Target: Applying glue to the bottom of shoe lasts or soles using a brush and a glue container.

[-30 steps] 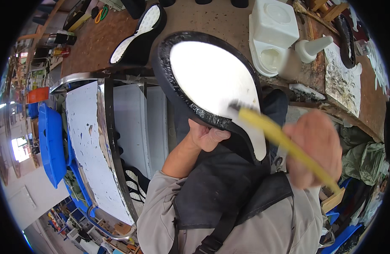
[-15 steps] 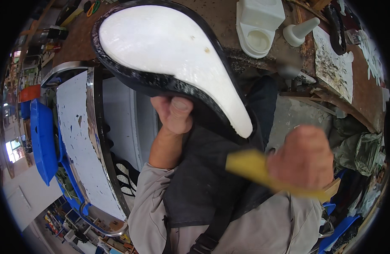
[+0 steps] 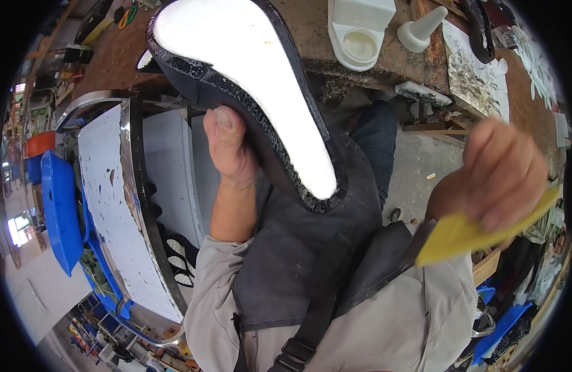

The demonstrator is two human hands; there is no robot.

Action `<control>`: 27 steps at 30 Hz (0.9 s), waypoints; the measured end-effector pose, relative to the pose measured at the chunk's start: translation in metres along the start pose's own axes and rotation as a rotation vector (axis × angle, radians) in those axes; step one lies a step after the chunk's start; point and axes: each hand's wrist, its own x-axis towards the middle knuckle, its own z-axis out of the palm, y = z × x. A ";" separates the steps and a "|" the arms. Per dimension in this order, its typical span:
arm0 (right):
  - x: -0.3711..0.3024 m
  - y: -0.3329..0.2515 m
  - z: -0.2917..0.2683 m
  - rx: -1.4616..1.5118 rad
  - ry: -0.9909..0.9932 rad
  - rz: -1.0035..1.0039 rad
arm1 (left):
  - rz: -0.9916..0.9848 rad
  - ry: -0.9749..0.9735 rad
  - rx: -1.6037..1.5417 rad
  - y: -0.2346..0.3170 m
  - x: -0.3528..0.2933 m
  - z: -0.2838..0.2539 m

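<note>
My left hand (image 3: 229,149) grips a black shoe upper (image 3: 227,99) by its side, thumb toward me. The shoe is turned so that its underside faces up, tilted with the wide end away from me. A smooth white insole (image 3: 255,68) fills the middle of that underside, and a rough black margin runs around it. Out to the right, my right hand (image 3: 506,177) is blurred, with its fingers closed on a thin yellow strip (image 3: 463,239). The strip is apart from the shoe, and its material cannot be made out.
Ahead stands a worn brown workbench (image 3: 311,37). On it are a white plastic container (image 3: 360,31) with a round cup, a white cone-shaped piece (image 3: 422,30) and a stained white sheet (image 3: 478,71). At left are a metal-edged rack (image 3: 134,204) and a blue bin (image 3: 59,211).
My right hand has swung right and away from me with the yellow strip, farther from the shoe. The shoe has turned more upright and shifted slightly left in my left hand.
</note>
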 end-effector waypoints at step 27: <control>0.094 0.052 0.006 -0.635 0.358 0.127 | -0.162 -0.350 0.070 0.021 -0.021 -0.002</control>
